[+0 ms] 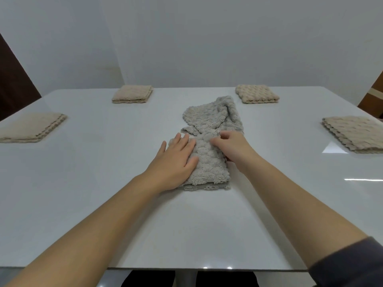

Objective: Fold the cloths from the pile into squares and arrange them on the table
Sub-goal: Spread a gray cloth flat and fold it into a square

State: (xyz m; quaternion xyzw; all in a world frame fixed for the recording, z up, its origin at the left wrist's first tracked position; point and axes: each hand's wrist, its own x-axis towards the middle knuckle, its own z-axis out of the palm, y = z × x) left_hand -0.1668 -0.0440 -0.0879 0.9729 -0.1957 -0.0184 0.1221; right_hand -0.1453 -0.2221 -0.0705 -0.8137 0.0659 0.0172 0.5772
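Near the middle of the surface [103, 193], starting at the right grip [230, 146]: curled in, pinching a soft bump of the grey cloth [207, 162]. Most likely pinched there to lift that bit and bring it over for a fold.

Just to the left, the left grip [176, 160]: wide and flat, pressing down on the near part of the same cloth. Probably pressed there to keep the fluffy cloth from sliding away during the pull.

Under both: near part of the cloth lying flat, with two layers showing at the front edge. Farther back: all bunched up and not yet neat. Hard to tell whether one long cloth or two.

Out toward the edges: four tan squares, folded already. Far left square [132, 94] and far right square [257, 93] at the back, near left square [31, 127] and near right square [356, 133] at the sides. Set well apart, none touching, perhaps to keep the middle free for folding. Looks like most of the job done, with only the grey cloth left to fold and put down.
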